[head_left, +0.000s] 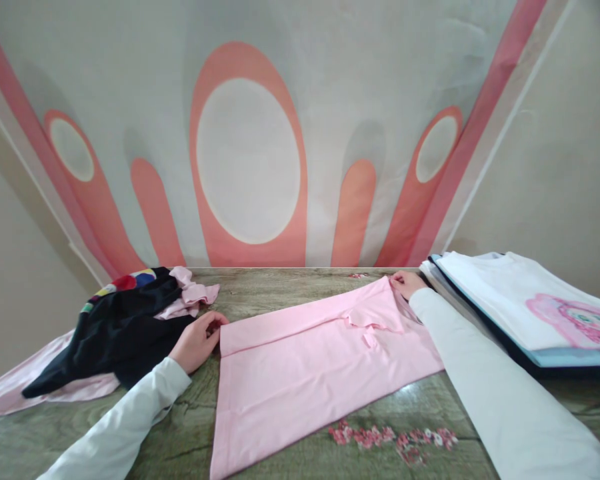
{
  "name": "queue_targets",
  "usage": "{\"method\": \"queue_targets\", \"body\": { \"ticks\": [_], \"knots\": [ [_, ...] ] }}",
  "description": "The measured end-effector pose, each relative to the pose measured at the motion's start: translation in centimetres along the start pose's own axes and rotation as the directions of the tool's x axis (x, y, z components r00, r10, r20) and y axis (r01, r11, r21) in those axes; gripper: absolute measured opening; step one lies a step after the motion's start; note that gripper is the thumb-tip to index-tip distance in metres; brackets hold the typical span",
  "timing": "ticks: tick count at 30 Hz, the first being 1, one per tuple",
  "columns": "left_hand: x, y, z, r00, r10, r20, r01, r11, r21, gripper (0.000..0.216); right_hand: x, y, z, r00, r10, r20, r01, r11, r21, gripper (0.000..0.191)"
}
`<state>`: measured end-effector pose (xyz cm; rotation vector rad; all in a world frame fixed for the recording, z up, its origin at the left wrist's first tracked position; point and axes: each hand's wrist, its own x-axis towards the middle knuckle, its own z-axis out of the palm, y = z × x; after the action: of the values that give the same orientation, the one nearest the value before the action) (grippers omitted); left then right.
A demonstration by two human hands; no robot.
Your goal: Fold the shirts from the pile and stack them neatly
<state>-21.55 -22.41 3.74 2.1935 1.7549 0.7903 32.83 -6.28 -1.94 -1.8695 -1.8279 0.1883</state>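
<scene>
A pink polo shirt (300, 367) lies spread flat on the green patterned table (260, 287), its far edge folded over toward me. My left hand (197, 341) pinches the shirt's left far corner with closed fingers. At the right far corner, near the collar, my right hand (405, 283) grips the fabric, fingers closed on the fold. Both arms wear pale long sleeves.
A heap of unfolded clothes, a black garment (120, 327) over pink ones, lies at the left. A stack of folded shirts (525, 300), topped by a white one with a pink print, sits at the right. A wall with orange ovals stands behind the table.
</scene>
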Motion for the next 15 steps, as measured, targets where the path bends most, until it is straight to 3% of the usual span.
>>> {"method": "queue_targets", "body": {
  "ticks": [8,15],
  "knots": [
    [0.28,-0.18,0.59,0.995,-0.049,-0.092,0.056,0.996,0.066,0.013,-0.35,-0.33,0.37,0.997,0.049,-0.067,-0.051,0.998,-0.033,0.012],
    [-0.03,-0.36,0.7,0.992,-0.006,-0.122,0.018,0.995,0.1,0.015,-0.68,-0.4,0.42,0.998,0.024,-0.066,-0.028,0.998,-0.062,0.016]
  ]
}}
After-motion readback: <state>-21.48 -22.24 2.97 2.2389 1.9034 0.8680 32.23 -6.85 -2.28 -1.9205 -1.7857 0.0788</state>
